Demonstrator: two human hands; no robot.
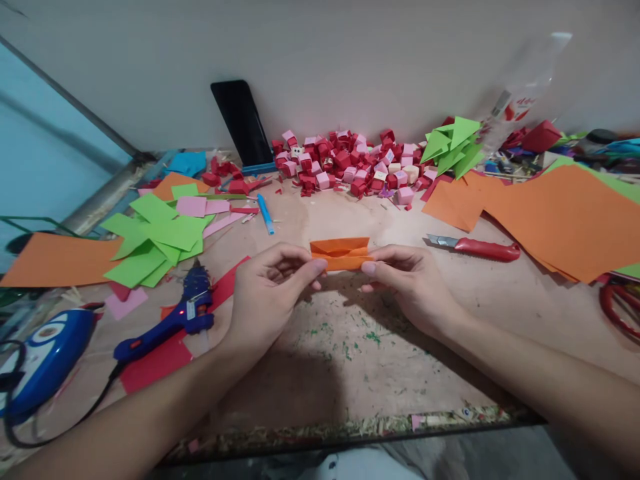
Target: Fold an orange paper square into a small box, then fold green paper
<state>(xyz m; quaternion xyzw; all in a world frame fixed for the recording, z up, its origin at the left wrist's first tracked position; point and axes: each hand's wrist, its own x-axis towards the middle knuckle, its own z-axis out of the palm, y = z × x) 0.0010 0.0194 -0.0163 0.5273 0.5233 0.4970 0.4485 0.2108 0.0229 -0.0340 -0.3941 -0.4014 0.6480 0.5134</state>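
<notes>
A small folded piece of orange paper (341, 248) is held level above the middle of the table, with a crease along its length and its upper flap raised. My left hand (273, 283) pinches its left end between thumb and fingers. At the right end, my right hand (413, 283) grips it the same way, thumb on the near side. To the right of that hand lies a red-handled utility knife (486, 249) with its blade out. A blue glue gun (167, 323) with a lit red light rests left of my left hand.
Green paper pieces (155, 233) pile up at left, near a blue-and-white device (47, 357). Along the back are a phone (243, 123), many red and pink paper cubes (350, 163) and a plastic bottle (525, 100). Orange sheets (565, 217) and red scissors (617, 307) lie at right.
</notes>
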